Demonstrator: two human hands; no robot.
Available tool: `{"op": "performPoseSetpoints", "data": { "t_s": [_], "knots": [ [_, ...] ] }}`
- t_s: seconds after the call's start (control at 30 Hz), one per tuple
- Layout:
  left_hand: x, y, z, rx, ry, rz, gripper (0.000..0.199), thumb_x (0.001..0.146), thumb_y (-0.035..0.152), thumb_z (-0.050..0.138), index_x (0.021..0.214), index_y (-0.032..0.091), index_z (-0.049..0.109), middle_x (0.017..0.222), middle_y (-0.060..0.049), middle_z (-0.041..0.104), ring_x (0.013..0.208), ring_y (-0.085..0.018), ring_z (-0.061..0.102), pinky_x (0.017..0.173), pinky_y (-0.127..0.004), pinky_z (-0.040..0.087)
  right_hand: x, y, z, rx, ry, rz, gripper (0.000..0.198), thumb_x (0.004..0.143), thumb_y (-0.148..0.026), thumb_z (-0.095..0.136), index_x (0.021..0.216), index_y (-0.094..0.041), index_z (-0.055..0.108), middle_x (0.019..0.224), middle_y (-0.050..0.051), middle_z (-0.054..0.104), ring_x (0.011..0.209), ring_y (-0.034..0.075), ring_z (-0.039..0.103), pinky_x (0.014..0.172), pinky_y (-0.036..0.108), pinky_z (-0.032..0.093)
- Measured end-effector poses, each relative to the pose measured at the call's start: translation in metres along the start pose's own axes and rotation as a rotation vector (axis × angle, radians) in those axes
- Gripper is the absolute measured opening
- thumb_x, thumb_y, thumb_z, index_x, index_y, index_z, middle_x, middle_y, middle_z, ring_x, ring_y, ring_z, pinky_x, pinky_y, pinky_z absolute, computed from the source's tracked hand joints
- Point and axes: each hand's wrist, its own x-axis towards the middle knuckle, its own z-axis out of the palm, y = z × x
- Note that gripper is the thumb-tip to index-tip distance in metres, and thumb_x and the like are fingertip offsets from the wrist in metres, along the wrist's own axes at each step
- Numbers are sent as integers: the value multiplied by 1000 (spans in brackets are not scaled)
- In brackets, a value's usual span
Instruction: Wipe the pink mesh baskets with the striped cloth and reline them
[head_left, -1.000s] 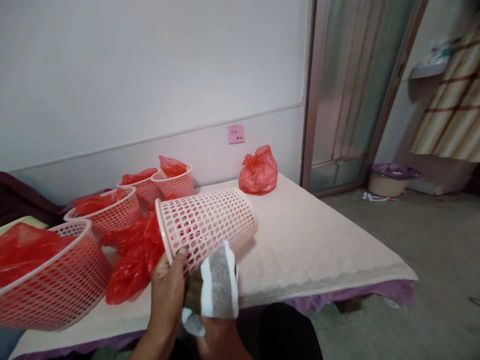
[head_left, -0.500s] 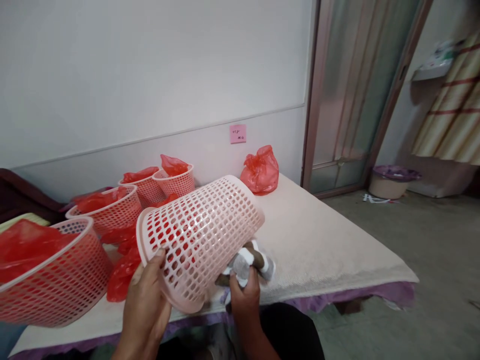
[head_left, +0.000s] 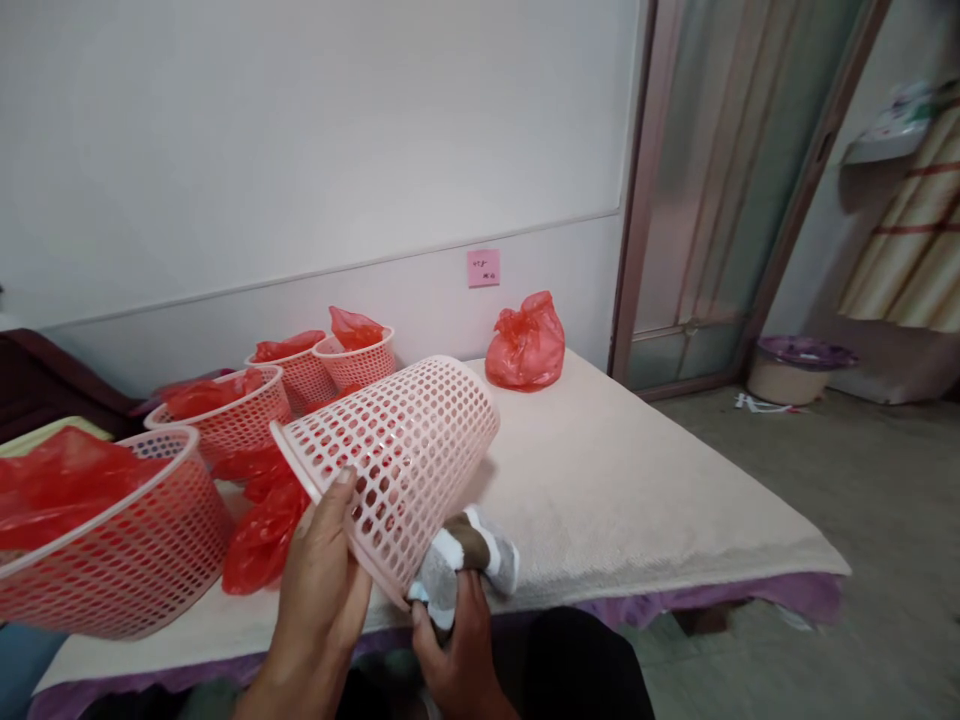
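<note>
A pale towel-like cover [head_left: 637,490] lies over a low bed or table, set against a white wall [head_left: 315,140]. At the centre of it, the left hand [head_left: 319,580] is closed on the edge of a pink basket [head_left: 409,430]; its thumb is pressed on the holed side, near the rim, and the other fingers are mostly hidden. The right hand [head_left: 461,640] grips a striped cloth [head_left: 469,545], bunched against the lower part of this rim. The basket is tilted on its side, mouth to the left; whether it also rests on the cover, one cannot tell.

The step in hand seems to be wiping the basket. The next move probably calls for a steady left hold, with a small turn, so that the cloth can reach further along the rim.

Just left of the basket is a crumpled red bag [head_left: 262,535]. Farther left stand four other baskets [head_left: 120,560] with red plastic inside. Behind, near the wall, sits a knotted red bag [head_left: 525,350].
</note>
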Motion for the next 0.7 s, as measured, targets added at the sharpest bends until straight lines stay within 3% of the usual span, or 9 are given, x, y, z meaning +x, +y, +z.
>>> {"op": "performPoseSetpoints", "data": {
  "t_s": [0.13,0.27,0.33,0.43,0.5,0.6,0.7],
  "knots": [
    [3,-2,3,0,-10,-58,12,87,15,57,85,15,69,82,-3,71,72,-13,68,81,-31,59,0,-6,-3,-10,16,-59,68,70,-31,67,131,-16,42,106,15,66,95,33,67,77,44,59],
    [-1,-11,7,12,-59,-98,5,82,16,64,85,15,68,81,-2,69,70,-12,66,76,-28,59,6,-9,-2,-33,35,-17,62,74,-21,62,132,-15,41,108,15,65,102,30,65,83,42,58],
    [-3,-16,6,31,-127,-90,7,80,21,68,85,16,67,80,-1,68,70,-11,65,72,-23,57,10,-8,-3,-41,47,-11,60,73,-18,60,130,-15,44,106,14,66,102,29,65,83,43,57],
    [-7,-28,-2,144,-327,-61,20,76,30,74,90,19,67,85,-1,70,78,-12,67,73,-20,55,19,-3,-11,-24,131,-4,50,74,-19,59,123,-15,52,96,11,67,89,27,67,76,41,58],
    [-9,-38,-15,306,-499,-44,30,75,34,74,100,20,66,101,-6,71,97,-18,67,85,-26,54,28,2,-19,50,165,67,43,76,-23,59,118,-16,55,94,10,68,86,26,67,74,40,57],
    [-10,-58,-46,694,-734,-12,50,74,28,72,121,23,61,132,-12,61,127,-26,53,105,-38,44,43,10,-35,186,155,275,34,78,-29,60,110,-17,60,90,7,69,80,23,67,71,34,56],
    [1,-79,-87,1204,-932,158,80,62,13,72,137,26,50,145,-13,50,134,-31,45,111,-48,35,52,17,-46,254,156,396,31,77,-33,61,104,-17,63,84,3,69,74,20,65,69,30,54]
  ]
}}
